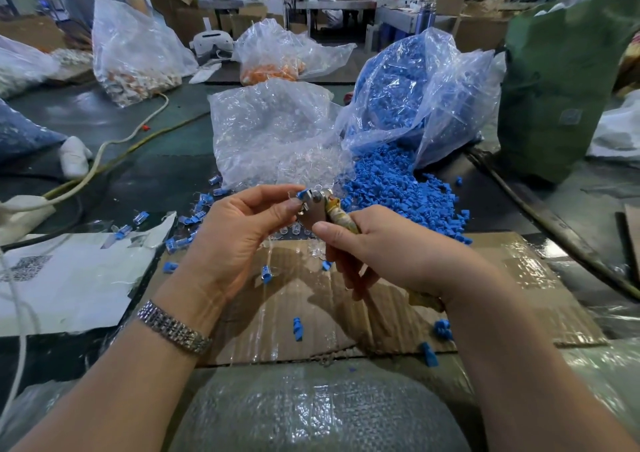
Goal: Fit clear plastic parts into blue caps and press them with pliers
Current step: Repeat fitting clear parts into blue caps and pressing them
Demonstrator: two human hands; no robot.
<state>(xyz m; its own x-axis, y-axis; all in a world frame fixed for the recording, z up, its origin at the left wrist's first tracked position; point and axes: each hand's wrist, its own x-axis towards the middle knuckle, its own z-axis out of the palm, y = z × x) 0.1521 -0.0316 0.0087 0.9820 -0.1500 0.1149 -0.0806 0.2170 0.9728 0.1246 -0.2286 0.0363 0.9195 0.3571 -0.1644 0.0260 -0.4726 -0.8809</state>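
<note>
**Cap held at the plier jaws**

Head view: the left hand (239, 230) pinches a small blue plastic cap (303, 194) at the jaws of the metal pliers (320, 205). The right hand (377, 250) keeps a closed grip on the plier handles. Beyond them, loose blue caps (398, 188) spill from a clear bag (426, 88) toward the flattened brown cardboard sheet (519, 264).

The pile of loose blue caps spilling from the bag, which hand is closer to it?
Right. The right hand, gripping the pliers, sits just below the blue cap pile; the left hand is further left.
</note>
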